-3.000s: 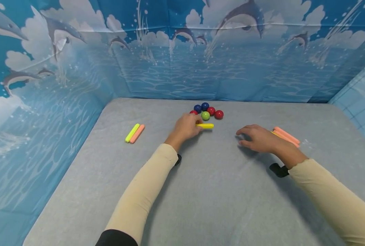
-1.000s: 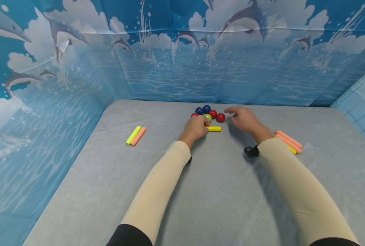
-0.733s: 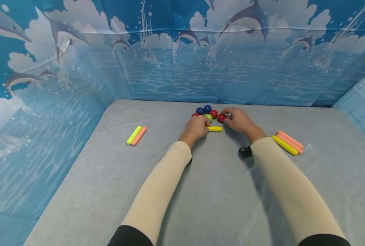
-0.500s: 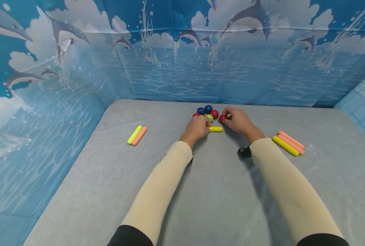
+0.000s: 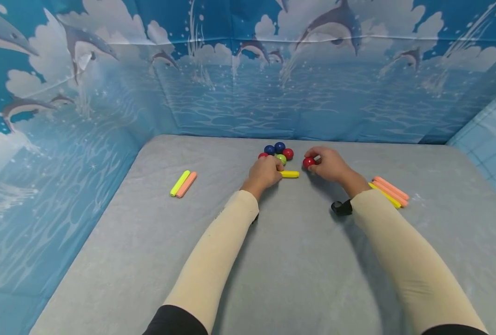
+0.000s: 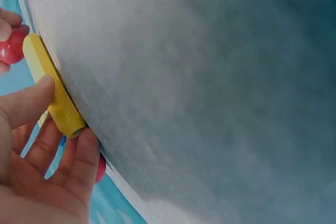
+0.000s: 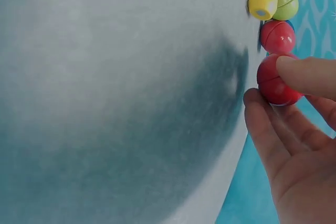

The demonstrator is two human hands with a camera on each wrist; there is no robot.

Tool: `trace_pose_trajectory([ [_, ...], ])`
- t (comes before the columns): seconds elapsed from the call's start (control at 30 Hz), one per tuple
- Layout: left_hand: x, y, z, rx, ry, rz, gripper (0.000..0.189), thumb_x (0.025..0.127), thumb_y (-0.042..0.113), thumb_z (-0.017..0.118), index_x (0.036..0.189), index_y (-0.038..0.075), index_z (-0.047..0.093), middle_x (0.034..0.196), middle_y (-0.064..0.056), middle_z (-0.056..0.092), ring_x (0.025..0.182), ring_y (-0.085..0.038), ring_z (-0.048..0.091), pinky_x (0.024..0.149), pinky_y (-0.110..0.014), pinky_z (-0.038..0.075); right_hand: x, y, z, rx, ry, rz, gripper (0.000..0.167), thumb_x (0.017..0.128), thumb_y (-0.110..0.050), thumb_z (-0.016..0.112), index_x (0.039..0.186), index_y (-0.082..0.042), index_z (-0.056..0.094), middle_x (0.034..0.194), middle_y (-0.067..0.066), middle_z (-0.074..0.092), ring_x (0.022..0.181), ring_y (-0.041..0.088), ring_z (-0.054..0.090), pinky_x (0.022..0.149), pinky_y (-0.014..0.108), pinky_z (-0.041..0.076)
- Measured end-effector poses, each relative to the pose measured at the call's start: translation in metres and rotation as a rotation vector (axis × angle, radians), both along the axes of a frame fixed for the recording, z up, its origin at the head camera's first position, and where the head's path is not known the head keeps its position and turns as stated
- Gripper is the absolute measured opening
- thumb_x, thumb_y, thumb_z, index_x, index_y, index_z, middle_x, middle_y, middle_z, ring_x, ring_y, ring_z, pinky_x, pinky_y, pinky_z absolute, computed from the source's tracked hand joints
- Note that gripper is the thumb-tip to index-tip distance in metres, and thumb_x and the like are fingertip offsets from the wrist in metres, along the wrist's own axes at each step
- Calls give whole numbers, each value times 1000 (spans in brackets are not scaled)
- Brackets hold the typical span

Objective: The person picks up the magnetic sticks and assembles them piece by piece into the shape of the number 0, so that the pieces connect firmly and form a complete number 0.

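My left hand (image 5: pixel 263 173) holds a yellow ribbed stick (image 5: pixel 290 174) between thumb and fingers, low over the table in front of a group of balls. In the left wrist view the thumb lies across the stick (image 6: pixel 64 109) and the fingers are behind it. To its right, my right hand (image 5: pixel 332 165) pinches a shiny red ball (image 5: pixel 308 163). A seam line runs round this ball (image 7: pixel 273 92) in the right wrist view. The group holds two blue balls (image 5: pixel 279 147), a green ball (image 5: pixel 281 159) and two red balls (image 5: pixel 288 154), one partly hidden by the left hand.
On the left of the grey table (image 5: pixel 298 260) a yellow-green stick (image 5: pixel 180 183) lies beside an orange stick (image 5: pixel 187 184). At the right, orange sticks (image 5: pixel 391 187) and a yellow stick (image 5: pixel 392 200) lie together, partly covered by the right sleeve. A dolphin-print curtain (image 5: pixel 248 102) stands behind.
My right hand has come from beside the right-hand sticks to the balls, taken the rightmost red ball and drawn it rightward from the group. My left hand has shifted slightly right with the yellow stick.
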State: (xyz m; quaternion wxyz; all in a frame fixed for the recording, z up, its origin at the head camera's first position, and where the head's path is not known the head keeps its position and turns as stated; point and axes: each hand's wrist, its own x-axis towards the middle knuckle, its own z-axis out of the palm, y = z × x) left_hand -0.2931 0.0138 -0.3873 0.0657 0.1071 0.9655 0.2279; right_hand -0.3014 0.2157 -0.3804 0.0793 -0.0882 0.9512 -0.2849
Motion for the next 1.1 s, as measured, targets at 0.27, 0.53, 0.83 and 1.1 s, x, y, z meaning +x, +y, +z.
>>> trace_pose_trajectory([
  [0.27,1,-3,2,2,-12,15,20,91,17,70,110,20,75,111,4,69,99,-15,59,93,-31,53,6,-3,0,-33,-7,4,42,95,-13,64,135,-5,53,133,22,57,118,38,57,94,49,53],
  [0.53,2,-3,5,10,-12,18,19,91,18,70,110,20,75,109,4,69,98,-15,58,91,-32,53,9,-2,-1,-51,-22,6,40,94,-13,65,133,-4,57,134,22,57,117,38,58,90,47,54],
  [0.83,4,-7,2,29,-18,-19,21,91,16,70,112,18,74,111,2,71,99,-17,59,93,-32,53,15,-1,-9,-56,-50,-34,36,94,-13,68,127,-3,57,133,22,56,116,37,56,94,46,54],
  [1.1,1,-11,0,63,-13,-53,27,90,12,68,116,16,74,117,-1,70,104,-18,59,99,-31,51,16,-6,-11,-53,-40,-24,36,94,-11,66,128,-3,57,132,22,58,116,38,56,96,48,54],
])
